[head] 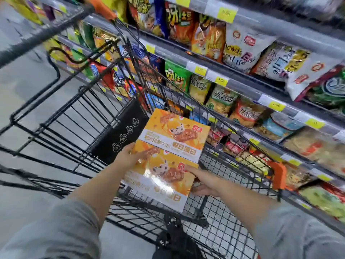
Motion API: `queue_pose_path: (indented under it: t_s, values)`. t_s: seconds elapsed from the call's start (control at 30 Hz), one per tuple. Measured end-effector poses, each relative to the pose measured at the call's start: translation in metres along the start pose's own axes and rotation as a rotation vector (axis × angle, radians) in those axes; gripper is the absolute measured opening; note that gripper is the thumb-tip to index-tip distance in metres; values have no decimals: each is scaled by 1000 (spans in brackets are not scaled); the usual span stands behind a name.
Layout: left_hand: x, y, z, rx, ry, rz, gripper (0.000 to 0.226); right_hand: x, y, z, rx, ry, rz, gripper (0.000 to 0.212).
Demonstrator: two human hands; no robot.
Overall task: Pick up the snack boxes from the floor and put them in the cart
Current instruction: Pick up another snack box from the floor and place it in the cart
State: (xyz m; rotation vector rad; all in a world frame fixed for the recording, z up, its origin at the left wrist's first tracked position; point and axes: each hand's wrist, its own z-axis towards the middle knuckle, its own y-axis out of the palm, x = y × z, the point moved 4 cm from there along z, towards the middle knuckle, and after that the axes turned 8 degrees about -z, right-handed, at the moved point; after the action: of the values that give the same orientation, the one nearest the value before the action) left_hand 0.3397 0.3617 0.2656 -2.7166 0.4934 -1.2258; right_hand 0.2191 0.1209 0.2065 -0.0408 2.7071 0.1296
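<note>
Head view, supermarket snack aisle: we look down on two orange snack boxes (164,165) held in the air over the wire basket of a black cart (229,186), off the grey floor (28,86) and not yet set down. The far box (175,131) overlaps the near box (160,184) and sits shifted away from the person. The left hand (128,155) grips the left edge where the two boxes meet, its fingers (142,152) curled onto the printed top. The right hand (203,184) pinches the near box's right edge, thumb on top and the other fingers underneath. Both forearms come out of grey sleeves (56,230). Shelves (242,86) packed with snack bags (242,45) line the cart's right side. We judge the boxes to be light, stiff cardboard. The glare across the near one suggests a glossy wrap that may be slippery, so the upper box could slide off if the pair tilts. The long side edges look like the best place to hold them, with support kept beneath and the stack level. Squeezing hard at the corners would likely dent the card. The mesh bottom below looks open enough to take both boxes lying flat.
</note>
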Motion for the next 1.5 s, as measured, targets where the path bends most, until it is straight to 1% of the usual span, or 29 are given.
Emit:
queue_pose_path:
  t_s: [0.03, 0.07, 0.1, 0.13, 0.17, 0.3, 0.33, 0.37, 0.4, 0.43, 0.5, 0.6, 0.7, 0.77, 0.9, 1.0, 1.03, 1.13, 1.23, 1.3, 1.4, 1.5]
  values:
    - [3, 1, 2, -15, 5, 23, 47, 0, 0, 2, -3, 7, -21, 73]
    - [0, 1, 9, -20, 3, 34, 71, 0, 1, 4, 8, 13, -53, 72]
    - [1, 2, 9, -19, 4, 44, 90, 1, 1, 4, 23, 22, -93, 74]
    - [2, 4, 8, -9, -10, 66, 100, 1, 1, 5, 47, 25, -118, 75]
    - [7, 7, 1, -5, -6, 80, 100, 2, 1, 5, 70, 26, -124, 74]
    - [22, 16, -14, 95, 125, 210, 63, -3, -2, -9, 183, -47, -83, 65]
    - [28, 21, -16, 90, 158, 220, 59, -7, -3, -20, 218, -95, -74, 58]
    - [34, 27, -21, 73, 186, 225, 57, -11, -6, -29, 251, -133, -65, 47]
    - [40, 36, -25, 34, 221, 234, 56, -11, -9, -40, 281, -166, -39, 36]
    - [46, 46, -31, -1, 250, 252, 55, -12, -12, -50, 298, -193, -14, 34]
    - [57, 72, -52, -86, 326, 276, 52, -3, -20, -80, 338, -241, 48, 41]
    - [67, 112, -89, -208, 392, 281, 51, 16, -34, -124, 408, -311, 113, 33]
    - [80, 157, -132, -344, 486, 305, 45, 40, -53, -174, 537, -322, 180, 28]
    - [84, 186, -158, -416, 520, 332, 42, 62, -67, -198, 594, -329, 208, 24]
    - [76, 246, -206, -550, 571, 431, 37, 125, -96, -242, 703, -336, 318, 27]
    - [59, 295, -243, -642, 581, 440, 33, 181, -117, -278, 773, -352, 406, 11]
    - [50, 316, -261, -675, 587, 458, 32, 206, -127, -290, 794, -352, 447, 11]
    - [28, 364, -298, -738, 589, 495, 28, 264, -150, -315, 846, -341, 528, 23]
    - [4, 415, -340, -786, 606, 511, 28, 320, -177, -342, 907, -324, 569, 28]
    - [-14, 455, -374, -825, 618, 522, 25, 362, -199, -365, 932, -318, 600, 23]
    - [-40, 515, -420, -889, 599, 524, 26, 419, -230, -398, 987, -307, 642, 9]
    - [-66, 576, -459, -955, 584, 551, 29, 472, -261, -424, 1027, -300, 655, 8]
